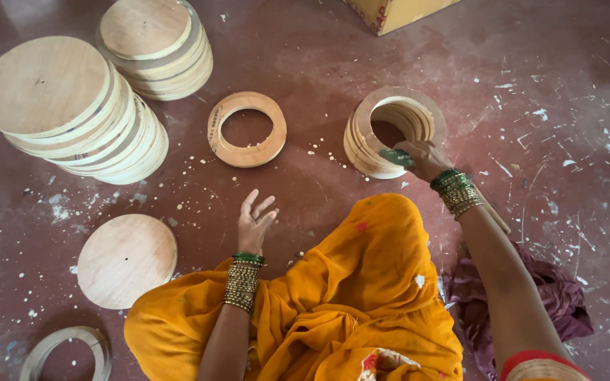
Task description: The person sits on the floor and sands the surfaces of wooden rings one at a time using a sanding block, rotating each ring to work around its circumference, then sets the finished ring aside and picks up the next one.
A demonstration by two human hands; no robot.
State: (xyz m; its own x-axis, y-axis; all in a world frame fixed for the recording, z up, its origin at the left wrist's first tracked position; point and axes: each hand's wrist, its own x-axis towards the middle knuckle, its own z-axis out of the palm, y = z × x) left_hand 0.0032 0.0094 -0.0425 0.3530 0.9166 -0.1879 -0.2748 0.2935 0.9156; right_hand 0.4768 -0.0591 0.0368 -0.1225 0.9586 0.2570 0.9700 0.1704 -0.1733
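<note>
The right hand (423, 156) rested on the near rim of a stack of wooden rings (390, 134), fingers curled over a small green pad (396, 156) pressed against the top ring's edge; the hand was closed on that pad. The stack stood on the red floor (566, 85), well to the right of a single ring (246, 129) lying flat by itself.

What could go wrong, as I judge it: the stack already leaned, its rings fanned out of line, so a firm push from the pad along the rim could slide the top rings off or tip the whole column toward the far side. The pad was small and mostly hidden under the fingers (its grip on it could not be seen in full), so it might slip out and let fingertips rub the raw edge.

The right arm reached forward, nearly straight, wrist bent down, bangles bunched at the wrist. The left hand (254, 222) hovered low over the floor beside the orange cloth (347, 296), palm down, fingers spread and slightly lifted, holding nothing. It was well apart from the stack, nearer the loose disc (127, 259) to its left. Two disc piles (72, 106) stood at the far left.
</note>
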